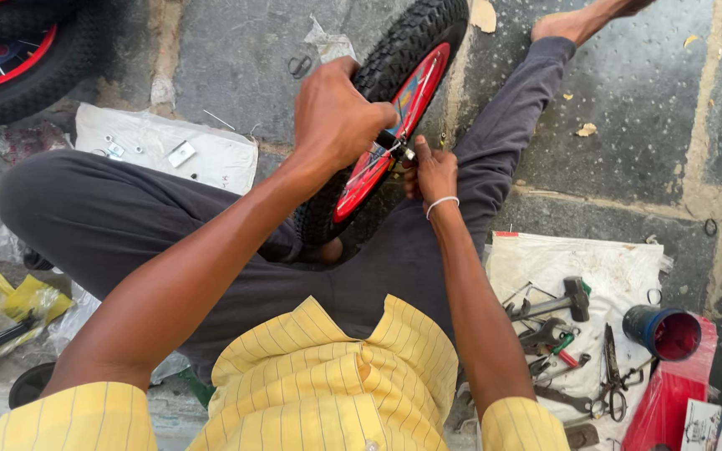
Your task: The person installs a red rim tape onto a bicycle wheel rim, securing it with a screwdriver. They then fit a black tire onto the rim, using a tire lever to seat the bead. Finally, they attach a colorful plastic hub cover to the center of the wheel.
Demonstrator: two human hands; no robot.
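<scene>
Left hand (336,113) fingers grip wheel (394,100) hub; right hand (434,173) pinches axle; hammer (557,302) nearby.

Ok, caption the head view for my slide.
Seated person's left hand and right hand work the hub of a small red-rimmed wheel.

Leaving bare grey stone paving (620,83) open at upper right. Blocking the centre: small black-tyred red-rimmed wheel (394,92). Crowding lower right: white cloth (620,267) strewn with metal hand tools (561,334), blue cylindrical tin (662,331).
</scene>
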